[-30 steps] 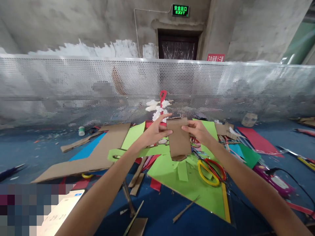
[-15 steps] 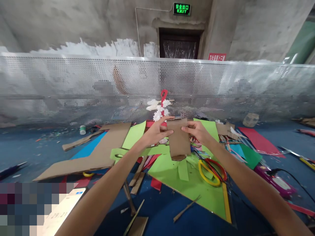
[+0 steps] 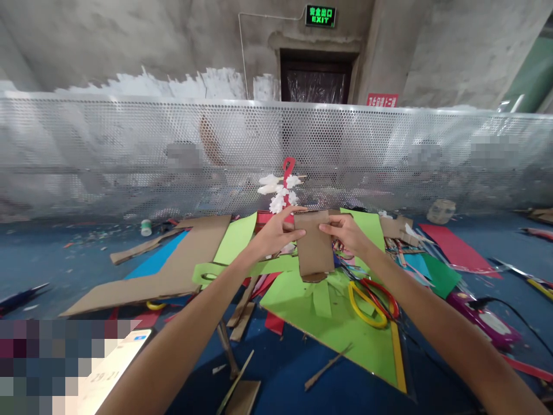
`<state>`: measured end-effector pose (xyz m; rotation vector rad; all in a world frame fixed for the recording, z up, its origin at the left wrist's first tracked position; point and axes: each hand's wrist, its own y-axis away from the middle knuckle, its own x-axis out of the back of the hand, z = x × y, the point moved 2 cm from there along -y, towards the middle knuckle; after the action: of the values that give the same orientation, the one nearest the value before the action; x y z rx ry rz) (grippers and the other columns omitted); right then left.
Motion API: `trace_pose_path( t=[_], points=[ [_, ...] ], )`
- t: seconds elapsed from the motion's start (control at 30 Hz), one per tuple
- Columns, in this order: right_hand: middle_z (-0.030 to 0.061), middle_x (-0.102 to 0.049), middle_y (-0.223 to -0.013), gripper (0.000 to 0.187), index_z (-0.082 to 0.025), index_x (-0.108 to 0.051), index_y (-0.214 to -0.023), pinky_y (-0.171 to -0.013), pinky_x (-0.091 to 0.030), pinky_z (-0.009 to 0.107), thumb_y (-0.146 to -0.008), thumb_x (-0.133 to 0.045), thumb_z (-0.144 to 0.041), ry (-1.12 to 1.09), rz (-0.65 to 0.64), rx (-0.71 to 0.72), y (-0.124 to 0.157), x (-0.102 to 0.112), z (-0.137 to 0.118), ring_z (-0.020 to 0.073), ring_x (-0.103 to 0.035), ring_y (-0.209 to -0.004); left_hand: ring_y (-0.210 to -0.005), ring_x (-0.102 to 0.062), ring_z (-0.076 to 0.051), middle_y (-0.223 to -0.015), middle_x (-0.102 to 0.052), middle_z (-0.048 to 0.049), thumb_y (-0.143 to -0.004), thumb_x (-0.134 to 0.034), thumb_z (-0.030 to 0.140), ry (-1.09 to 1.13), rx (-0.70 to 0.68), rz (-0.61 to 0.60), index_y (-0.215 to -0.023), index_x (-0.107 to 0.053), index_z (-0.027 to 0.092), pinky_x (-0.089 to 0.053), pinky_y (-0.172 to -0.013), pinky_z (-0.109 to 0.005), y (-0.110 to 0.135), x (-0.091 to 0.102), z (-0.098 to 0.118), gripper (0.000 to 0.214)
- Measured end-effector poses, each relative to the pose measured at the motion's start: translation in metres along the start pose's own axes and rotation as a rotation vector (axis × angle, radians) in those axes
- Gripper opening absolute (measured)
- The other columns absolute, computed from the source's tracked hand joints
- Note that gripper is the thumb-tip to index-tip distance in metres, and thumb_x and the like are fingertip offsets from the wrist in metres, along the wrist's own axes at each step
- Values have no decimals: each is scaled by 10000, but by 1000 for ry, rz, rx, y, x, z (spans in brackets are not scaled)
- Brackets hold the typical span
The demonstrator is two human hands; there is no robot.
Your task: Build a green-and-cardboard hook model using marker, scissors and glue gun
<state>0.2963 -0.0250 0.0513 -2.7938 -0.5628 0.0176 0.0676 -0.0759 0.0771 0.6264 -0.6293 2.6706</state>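
Between my two hands a brown piece of cardboard (image 3: 315,245) is held up, its lower end folded or curled. My left hand (image 3: 276,233) grips its left edge, thumb on the front face. My right hand (image 3: 345,230) pinches the upper right edge, thumb in front and fingers behind. A green paper strip (image 3: 272,266) runs leftward from behind the cardboard, ending in a loop near my left forearm. Just behind my left hand stands a red looped strip (image 3: 288,170) with white flower-like tufts (image 3: 279,199). Green paper sheets (image 3: 298,305) lie below the cardboard.
Yellow-handled scissors (image 3: 367,308) lie on the green sheet. A purple device (image 3: 484,320) with a black cord is at right. Large cardboard (image 3: 190,259) and blue paper (image 3: 158,259) lie left. A lit phone (image 3: 112,369) is at lower left. A perforated metal panel (image 3: 242,150) stands behind.
Almost nothing differs. Both hands keep their hold on the cardboard in the same place, and the view has shifted very slightly.
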Motion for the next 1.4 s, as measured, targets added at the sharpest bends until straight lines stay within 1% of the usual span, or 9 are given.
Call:
trace_pose_path(
  t=[0.1,0.27,0.37,0.6,0.87,1.07,1.17,1.3,1.4],
  points=[
    [73,-786,-932,406,-172,-807,-928,-733,-531,328,-669,-922,-463,-4,-4,-5,0,1,1,210,-692,-815,-542,-533,-115,-736,-693,-8,-914,-696,380,14,17,-3,-1512,-438,209,-389,-513,-213,1,0,1,673],
    [61,-778,-894,408,-172,-798,-906,-738,-528,331,-664,-922,-476,-1,-2,-6,-2,1,4,207,-687,-797,-475,-421,-83,-656,-624,40,-915,-694,370,11,18,5,-1510,-436,216,-317,-491,-213,1,-1,2,667],
    [65,-784,-918,399,-177,-799,-911,-740,-526,328,-669,-920,-469,-4,-6,3,-2,2,6,211,-691,-809,-489,-436,-98,-605,-572,57,-903,-710,374,20,15,5,-1505,-443,207,-315,-499,-219,1,-1,3,679],
    [68,-791,-943,393,-184,-809,-932,-766,-535,338,-680,-915,-466,-9,-20,9,-2,2,5,221,-701,-836,-497,-447,-92,-694,-651,19,-904,-710,393,24,2,10,-1499,-451,221,-337,-515,-223,0,-1,1,672],
    [66,-790,-912,397,-182,-808,-898,-741,-527,329,-648,-930,-465,-17,2,-3,-1,0,3,210,-692,-808,-488,-436,-85,-652,-602,44,-899,-704,367,50,-5,-5,-1518,-432,210,-315,-495,-202,-1,-1,-2,694],
    [78,-796,-964,419,-192,-816,-944,-744,-538,343,-668,-911,-493,-9,-17,9,-1,1,5,232,-704,-842,-476,-397,-79,-623,-573,60,-906,-690,367,37,-11,-13,-1520,-437,214,-315,-497,-204,0,0,0,682],
    [77,-796,-954,407,-186,-813,-934,-765,-539,350,-667,-917,-476,-14,-19,9,0,1,4,233,-705,-851,-481,-404,-85,-627,-579,53,-903,-693,360,45,-4,-17,-1520,-438,212,-304,-490,-203,0,0,2,684],
    [72,-785,-899,403,-174,-798,-893,-732,-527,342,-664,-916,-483,17,-8,11,0,0,4,223,-693,-807,-474,-399,-90,-617,-588,46,-907,-688,351,50,-16,-29,-1513,-444,206,-294,-480,-208,1,-1,4,669],
    [70,-777,-898,419,-171,-785,-907,-733,-529,345,-680,-901,-504,46,-16,25,-1,1,4,225,-692,-809,-485,-436,-97,-668,-637,22,-916,-678,354,35,-26,-30,-1509,-447,205,-318,-490,-213,0,0,3,653]
  ],
)
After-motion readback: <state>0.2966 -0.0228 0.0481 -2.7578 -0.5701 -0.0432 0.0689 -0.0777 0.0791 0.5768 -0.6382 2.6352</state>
